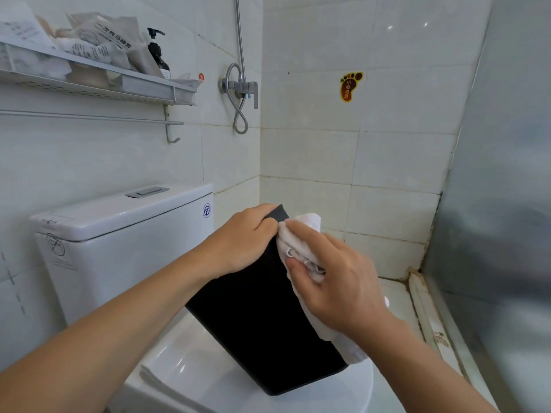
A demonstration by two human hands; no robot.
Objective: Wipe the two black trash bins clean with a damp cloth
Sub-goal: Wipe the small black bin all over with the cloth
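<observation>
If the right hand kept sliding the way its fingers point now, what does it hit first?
Most likely the left hand: the right hand, holding the white cloth against the black bin, points up-left, fingertips almost at the left knuckles gripping the bin's top corner. Depth is unclear.

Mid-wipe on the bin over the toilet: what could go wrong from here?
The black bin rests tilted on the closed toilet lid, steadied only by the left hand at its top corner; it could slide off. The right hand grips a white cloth whose trailing end may snag.
</observation>
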